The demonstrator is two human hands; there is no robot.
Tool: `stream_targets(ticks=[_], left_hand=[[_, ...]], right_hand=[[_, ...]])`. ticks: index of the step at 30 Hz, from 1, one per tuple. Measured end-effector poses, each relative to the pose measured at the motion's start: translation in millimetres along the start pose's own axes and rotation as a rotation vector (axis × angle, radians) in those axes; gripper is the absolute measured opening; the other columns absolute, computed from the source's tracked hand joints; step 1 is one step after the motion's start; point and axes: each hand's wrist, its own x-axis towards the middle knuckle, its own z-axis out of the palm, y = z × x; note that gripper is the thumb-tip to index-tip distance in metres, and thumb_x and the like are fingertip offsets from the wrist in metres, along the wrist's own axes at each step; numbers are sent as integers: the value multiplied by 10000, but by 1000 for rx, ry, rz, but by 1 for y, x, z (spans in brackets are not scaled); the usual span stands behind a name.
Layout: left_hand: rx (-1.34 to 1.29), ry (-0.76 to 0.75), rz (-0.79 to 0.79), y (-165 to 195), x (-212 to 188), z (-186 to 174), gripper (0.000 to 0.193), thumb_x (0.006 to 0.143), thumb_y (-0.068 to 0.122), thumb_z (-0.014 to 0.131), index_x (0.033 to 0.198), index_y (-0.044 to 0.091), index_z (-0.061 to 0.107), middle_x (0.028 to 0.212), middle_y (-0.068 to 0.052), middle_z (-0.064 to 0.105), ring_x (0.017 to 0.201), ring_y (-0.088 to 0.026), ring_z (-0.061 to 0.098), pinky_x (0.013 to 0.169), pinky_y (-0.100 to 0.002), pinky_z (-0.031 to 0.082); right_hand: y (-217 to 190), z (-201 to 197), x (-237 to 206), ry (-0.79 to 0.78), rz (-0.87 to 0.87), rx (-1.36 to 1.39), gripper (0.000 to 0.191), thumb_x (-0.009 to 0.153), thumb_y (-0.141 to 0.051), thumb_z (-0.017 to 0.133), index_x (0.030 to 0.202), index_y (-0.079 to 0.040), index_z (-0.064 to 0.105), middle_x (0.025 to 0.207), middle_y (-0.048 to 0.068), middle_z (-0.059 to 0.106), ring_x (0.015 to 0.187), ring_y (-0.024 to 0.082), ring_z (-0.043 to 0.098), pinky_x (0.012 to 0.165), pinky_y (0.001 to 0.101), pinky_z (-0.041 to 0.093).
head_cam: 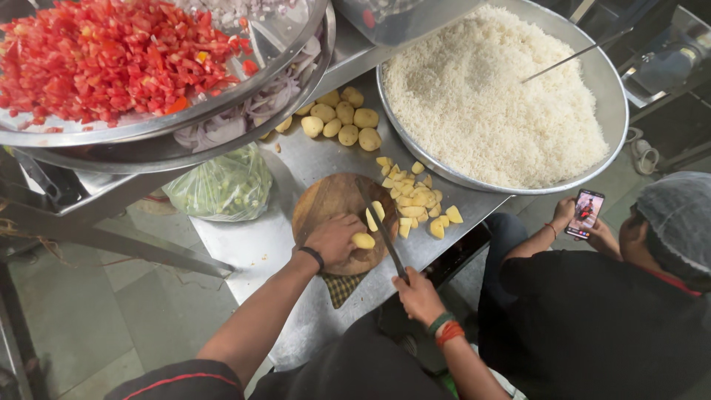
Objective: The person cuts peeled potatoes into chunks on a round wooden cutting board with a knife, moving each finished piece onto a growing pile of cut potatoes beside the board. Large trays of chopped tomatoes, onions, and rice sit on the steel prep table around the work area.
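The largest vessel, a wide steel pan (613,111), held loose white rice heaped almost to its rim, with a thin metal rod (574,53) lying across it. At upper left, your stacked steel trays (148,141) carried diced red tomato (111,52) above sliced onion (244,111). A clear plastic bag (222,187) of green vegetables lay beneath the tray edge.

The steel bench (259,244) was narrow; open surface remained only left of and below the board. Its near edge met your body.

The round wooden board (329,204) sat on a checked cloth (342,285). Whole peeled potatoes (341,122) lay grouped near the pan, with cut yellow chunks (415,200) between pan and board.

Your left hand (333,238) pressed a peeled potato (363,240) onto the board, fingers curled over it. Your right hand (417,295) kept a closed grip on the knife (381,222), blade over the board beside the potato.

At right, a seated person held a phone (585,213).
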Motion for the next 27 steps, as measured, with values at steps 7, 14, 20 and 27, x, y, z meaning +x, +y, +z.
stream_targets(ticks=[7,14,20,27], left_hand=[[-83,84,-229,12,-15,18,417,770,303,808,1072,115,590,1117,-96,610,1129,-342,576,936,-463,486],[-237,210,-255,2,-31,34,252,840,138,701,1060,74,597,1135,-151,600,1046,-390,614,878,-471,519],[-242,291,-164,0,-33,30,156,825,81,652,976,58,619,1022,-138,646,980,-372,647,841,-462,536],[-145,432,-446,5,9,-12,118,929,244,675,978,137,667,964,-142,679,894,-376,682,783,-481,542]], right_hand=[[14,26,-15,179,-302,-488,264,944,-288,580,1012,-38,533,832,284,722,830,510,670,756,608,516],[2,30,-19,145,-292,-601,276,963,-286,567,1042,-27,513,809,309,692,823,538,656,763,623,505],[-5,32,-13,24,-170,-453,287,972,-297,571,1034,-18,539,837,328,660,796,553,644,729,623,498],[-5,22,-8,11,-384,-362,336,955,-334,613,952,-1,574,773,259,686,782,471,678,682,542,531]])
